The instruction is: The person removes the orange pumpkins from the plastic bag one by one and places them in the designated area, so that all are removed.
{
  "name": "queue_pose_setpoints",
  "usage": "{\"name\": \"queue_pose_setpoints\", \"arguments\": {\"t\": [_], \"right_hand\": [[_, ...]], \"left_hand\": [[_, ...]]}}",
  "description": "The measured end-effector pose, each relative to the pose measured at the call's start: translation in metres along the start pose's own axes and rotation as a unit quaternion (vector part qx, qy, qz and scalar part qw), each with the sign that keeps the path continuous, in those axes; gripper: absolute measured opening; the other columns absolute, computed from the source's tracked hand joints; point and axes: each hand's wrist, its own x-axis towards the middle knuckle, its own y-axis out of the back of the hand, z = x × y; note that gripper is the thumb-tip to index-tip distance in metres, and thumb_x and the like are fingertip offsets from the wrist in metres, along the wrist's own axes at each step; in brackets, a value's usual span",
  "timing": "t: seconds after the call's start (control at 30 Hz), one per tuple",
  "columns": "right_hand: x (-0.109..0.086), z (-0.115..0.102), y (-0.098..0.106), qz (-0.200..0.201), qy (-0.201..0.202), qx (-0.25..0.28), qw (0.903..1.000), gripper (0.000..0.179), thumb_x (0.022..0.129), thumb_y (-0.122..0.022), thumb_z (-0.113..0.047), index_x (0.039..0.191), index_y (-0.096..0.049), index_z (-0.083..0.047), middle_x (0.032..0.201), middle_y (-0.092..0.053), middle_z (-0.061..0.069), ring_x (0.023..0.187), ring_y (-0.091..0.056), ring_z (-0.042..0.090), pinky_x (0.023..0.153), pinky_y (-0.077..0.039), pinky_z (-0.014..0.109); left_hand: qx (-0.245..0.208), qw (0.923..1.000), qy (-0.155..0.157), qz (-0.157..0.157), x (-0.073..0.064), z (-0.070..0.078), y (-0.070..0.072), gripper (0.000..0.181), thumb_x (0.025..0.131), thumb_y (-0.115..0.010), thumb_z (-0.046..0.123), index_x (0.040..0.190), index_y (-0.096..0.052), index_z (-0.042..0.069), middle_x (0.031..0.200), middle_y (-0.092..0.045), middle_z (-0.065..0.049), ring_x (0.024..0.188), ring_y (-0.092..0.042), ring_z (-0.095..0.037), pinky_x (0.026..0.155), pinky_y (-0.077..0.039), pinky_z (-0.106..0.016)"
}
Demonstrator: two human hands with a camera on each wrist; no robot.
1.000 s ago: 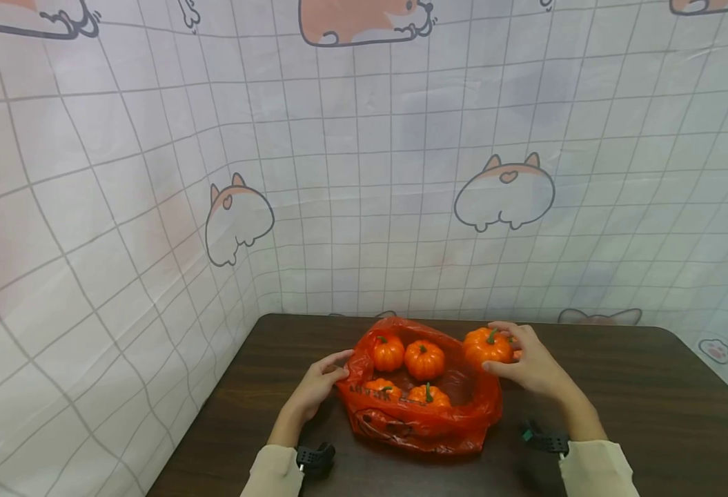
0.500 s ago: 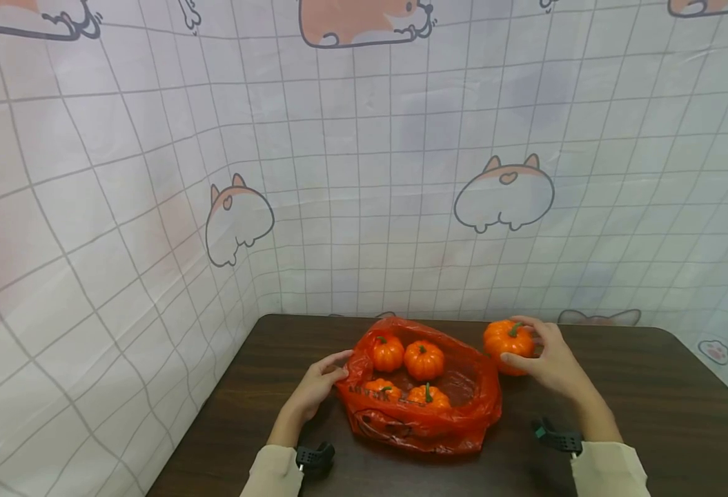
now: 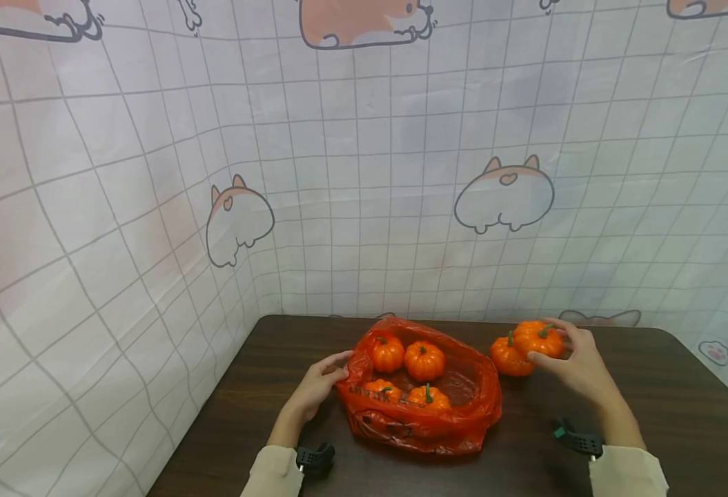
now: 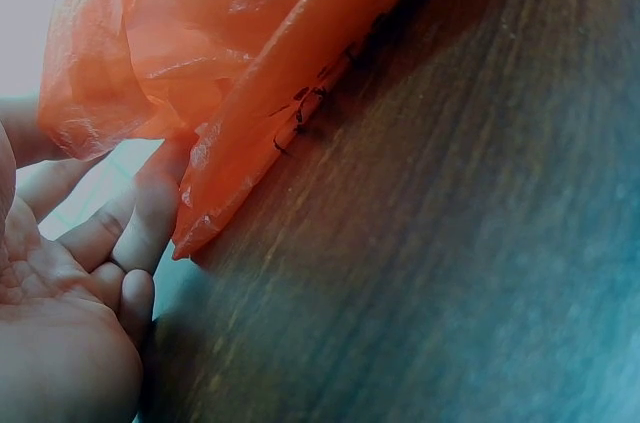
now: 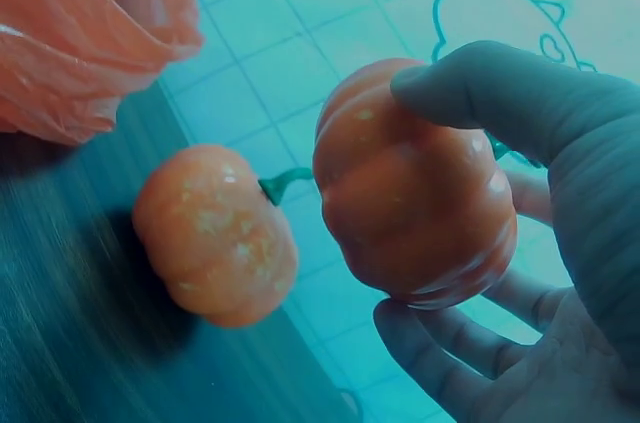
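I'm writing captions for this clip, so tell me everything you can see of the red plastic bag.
The red plastic bag looks thin, glossy, crinkled and partly see-through, with dark lettering and a drawing on its front. It sits on the dark wood-grain table, its wide mouth open upward and its rim uneven. Four orange pumpkins show inside. The person's left hand holds its left edge; the right hand is apart from it.
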Motion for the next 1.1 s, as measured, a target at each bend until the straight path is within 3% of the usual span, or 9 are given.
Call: {"name": "queue_pose_setpoints", "arguments": {"t": [0.57,0.83,1.1], "right_hand": [[-0.003,0.033,0.012,0.008,-0.074,-0.052,0.9959,0.087,0.096,-0.070,-0.043,0.155,-0.028,0.005,0.141,-0.025,0.043,0.119,-0.041,0.057,0.095,-0.042,0.071],[-0.003,0.050,0.010,0.000,-0.084,-0.072,0.9938,0.085,0.095,-0.070,-0.041,0.152,-0.030,0.008,0.137,-0.031,0.044,0.122,-0.034,0.057,0.097,-0.039,0.071],[-0.003,0.064,0.004,-0.018,-0.096,-0.059,0.9934,0.086,0.095,-0.070,-0.040,0.152,-0.029,0.009,0.138,-0.032,0.045,0.127,-0.030,0.059,0.102,-0.034,0.073]], "left_hand": [[-0.001,1.0000,0.000,0.001,0.000,0.000,-0.001,0.044,0.104,-0.055,0.016,0.148,-0.054,0.011,0.112,-0.066,-0.011,0.095,-0.063,-0.016,0.085,-0.054,-0.033],[-0.004,1.0000,0.002,0.000,0.000,0.001,-0.001,0.044,0.104,-0.055,0.015,0.148,-0.055,0.011,0.112,-0.066,-0.012,0.095,-0.063,-0.016,0.084,-0.054,-0.032],[-0.002,1.0000,-0.001,0.000,0.000,0.001,0.000,0.044,0.104,-0.055,0.015,0.148,-0.055,0.011,0.113,-0.066,-0.012,0.095,-0.063,-0.015,0.085,-0.054,-0.033]]}}
